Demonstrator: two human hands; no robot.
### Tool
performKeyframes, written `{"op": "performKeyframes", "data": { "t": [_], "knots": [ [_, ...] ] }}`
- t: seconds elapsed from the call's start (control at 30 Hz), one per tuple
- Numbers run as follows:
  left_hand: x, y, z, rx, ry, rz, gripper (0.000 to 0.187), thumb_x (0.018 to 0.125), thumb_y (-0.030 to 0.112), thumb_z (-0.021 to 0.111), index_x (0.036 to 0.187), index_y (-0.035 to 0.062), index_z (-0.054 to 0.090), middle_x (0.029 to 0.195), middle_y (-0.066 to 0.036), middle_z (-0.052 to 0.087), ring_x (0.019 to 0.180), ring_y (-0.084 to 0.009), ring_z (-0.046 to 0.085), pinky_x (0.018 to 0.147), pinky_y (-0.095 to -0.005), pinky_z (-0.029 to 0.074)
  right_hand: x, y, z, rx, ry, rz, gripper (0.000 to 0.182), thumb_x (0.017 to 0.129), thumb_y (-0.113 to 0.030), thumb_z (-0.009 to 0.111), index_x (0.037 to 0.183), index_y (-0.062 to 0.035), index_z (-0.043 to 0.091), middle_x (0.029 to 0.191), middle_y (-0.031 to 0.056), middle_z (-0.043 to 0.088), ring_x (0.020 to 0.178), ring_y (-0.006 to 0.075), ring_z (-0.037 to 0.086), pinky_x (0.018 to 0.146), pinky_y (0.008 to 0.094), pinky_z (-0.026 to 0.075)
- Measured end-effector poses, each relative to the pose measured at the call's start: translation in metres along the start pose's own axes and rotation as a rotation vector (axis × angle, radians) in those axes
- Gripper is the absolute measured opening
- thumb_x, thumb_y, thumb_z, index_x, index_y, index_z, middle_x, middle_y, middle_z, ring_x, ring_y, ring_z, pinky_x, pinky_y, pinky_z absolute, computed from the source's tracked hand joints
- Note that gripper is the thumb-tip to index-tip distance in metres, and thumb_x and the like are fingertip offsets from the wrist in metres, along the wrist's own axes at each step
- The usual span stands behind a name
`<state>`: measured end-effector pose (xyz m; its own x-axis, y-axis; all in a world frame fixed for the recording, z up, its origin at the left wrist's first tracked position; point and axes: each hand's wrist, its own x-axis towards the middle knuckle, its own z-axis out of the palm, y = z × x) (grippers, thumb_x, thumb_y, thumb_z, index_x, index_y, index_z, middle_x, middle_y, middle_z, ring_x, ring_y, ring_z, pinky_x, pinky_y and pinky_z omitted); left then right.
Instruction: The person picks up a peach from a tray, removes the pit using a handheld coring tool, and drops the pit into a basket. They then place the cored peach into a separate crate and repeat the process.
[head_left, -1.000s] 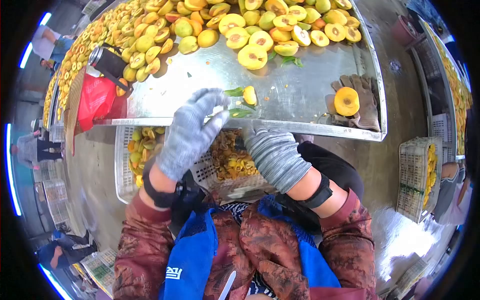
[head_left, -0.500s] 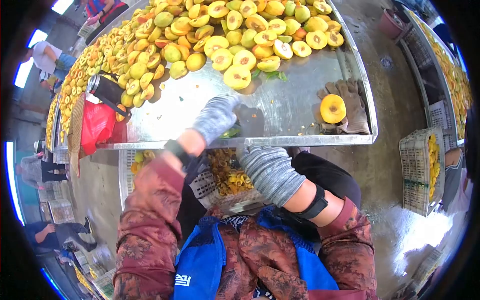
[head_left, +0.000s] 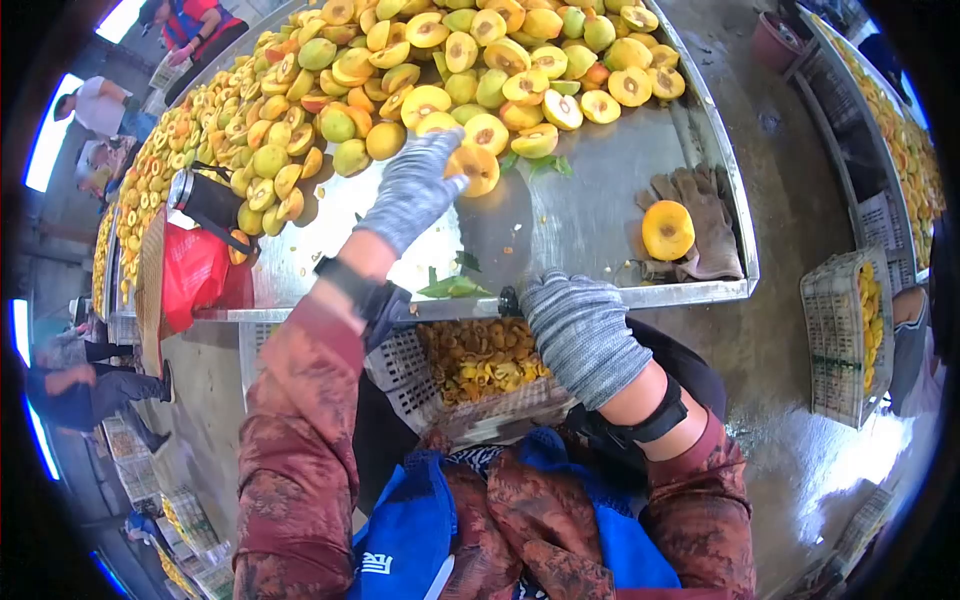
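Observation:
My left hand [head_left: 415, 190], in a grey knit glove, reaches over the metal table [head_left: 590, 235] with its fingers at a halved yellow fruit [head_left: 477, 170] near the front of the pile. My right hand [head_left: 580, 325], gloved too, is closed at the table's front edge around a small dark tool [head_left: 510, 301], most of which is hidden. Green leaves [head_left: 455, 286] lie on the metal between the hands. Beyond my left hand spreads a large pile of halved fruit [head_left: 350, 70].
Brown gloves [head_left: 708, 225] with a fruit half [head_left: 668, 230] lie at the right corner. A black flask [head_left: 210, 200] and red bag [head_left: 195, 265] sit at left. Below is a crate of fruit scraps [head_left: 485, 360]. Other people stand at far left.
My left hand has moved forward from near the table's front edge to the fruit pile. My right hand has shifted slightly right, and the dark tool now shows beside it.

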<state>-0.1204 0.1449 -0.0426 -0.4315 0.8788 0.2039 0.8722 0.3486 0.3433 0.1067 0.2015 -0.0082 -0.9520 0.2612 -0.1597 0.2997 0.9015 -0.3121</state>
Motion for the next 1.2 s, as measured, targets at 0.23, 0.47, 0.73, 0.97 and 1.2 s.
{"op": "performKeyframes", "data": {
  "t": [0.23,0.47,0.73,0.97,1.2],
  "knots": [
    [0.023,0.026,0.010,0.021,-0.254,-0.183,0.053,0.064,0.019,0.067,0.109,0.0004,0.046,0.098,-0.020,0.055,0.093,-0.0351,0.053,0.079,-0.0381,0.043,0.002,-0.001,-0.006,0.023,-0.084,0.016,0.016,0.076,-0.011,0.050,0.091,-0.0070,0.054,0.082,0.0124,0.060,0.078,0.0263,0.061,0.062,0.0370,0.049],
    [-0.006,0.013,0.010,-0.501,-0.236,-0.368,0.052,0.064,0.021,0.070,0.106,-0.0008,0.048,0.092,-0.014,0.059,0.086,-0.0229,0.058,0.075,-0.0297,0.046,0.002,0.008,-0.010,0.283,0.295,0.022,0.019,0.074,-0.014,0.056,0.089,-0.0035,0.054,0.074,0.0152,0.058,0.069,0.0290,0.059,0.060,0.0382,0.046],
    [-0.072,0.075,-0.050,-1.567,0.041,-0.504,0.043,0.068,0.014,0.064,0.106,0.0010,0.049,0.096,-0.010,0.054,0.085,-0.0196,0.057,0.068,-0.0332,0.051,0.006,-0.006,-0.020,0.767,0.644,0.014,0.033,0.072,-0.010,0.063,0.101,-0.0015,0.049,0.079,0.0158,0.060,0.072,0.0277,0.061,0.063,0.0348,0.048],
    [-0.116,0.068,-0.019,-1.259,0.216,-0.328,0.040,0.083,0.031,0.050,0.108,0.0000,0.049,0.097,-0.009,0.056,0.089,-0.0157,0.055,0.078,-0.0284,0.045,0.008,-0.032,-0.015,0.870,0.584,-0.131,0.032,0.072,-0.005,0.059,0.102,-0.0026,0.049,0.084,0.0155,0.059,0.075,0.0296,0.060,0.065,0.0341,0.048],
    [-0.120,0.102,-0.048,-1.155,0.291,-0.361,0.032,0.087,0.030,0.043,0.104,0.0037,0.050,0.095,-0.005,0.055,0.086,-0.0129,0.053,0.076,-0.0276,0.046,0.012,-0.046,-0.012,0.592,0.669,-0.255,0.038,0.070,-0.006,0.058,0.105,-0.0148,0.047,0.078,0.0125,0.058,0.070,0.0331,0.057,0.058,0.0387,0.046]
  ]
}}
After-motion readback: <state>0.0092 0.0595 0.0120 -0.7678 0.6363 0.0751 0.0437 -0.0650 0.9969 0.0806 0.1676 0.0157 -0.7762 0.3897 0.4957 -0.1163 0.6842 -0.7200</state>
